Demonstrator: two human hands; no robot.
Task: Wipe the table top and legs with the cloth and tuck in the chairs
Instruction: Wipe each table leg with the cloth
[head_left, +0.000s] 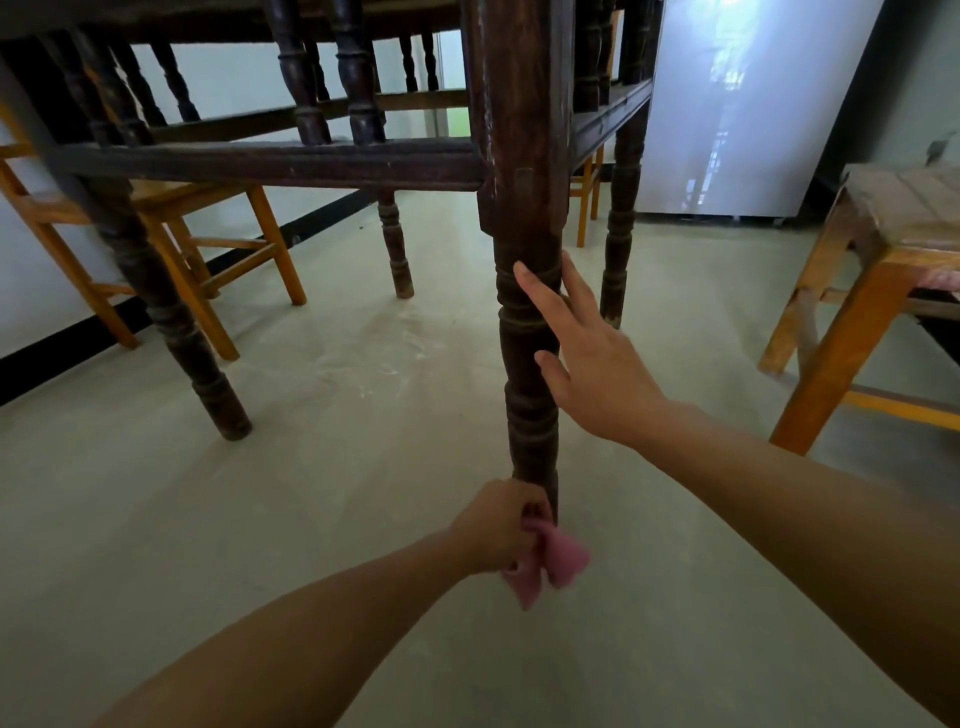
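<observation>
I look from low down at a dark turned table leg (525, 332) of a dark wooden table (270, 165). My left hand (501, 525) grips a pink cloth (550, 564) at the foot of that leg, close to the floor. The cloth hangs out below and to the right of my fist. My right hand (587, 353) lies with straight fingers against the right side of the same leg, halfway up. The table top is out of view above.
An orange wooden chair (171, 244) stands under the table at the left. Another wooden chair or stool (857, 322) is at the right. Other dark table legs (176, 332) stand on the pale floor. A pale panel (737, 104) leans at the back right.
</observation>
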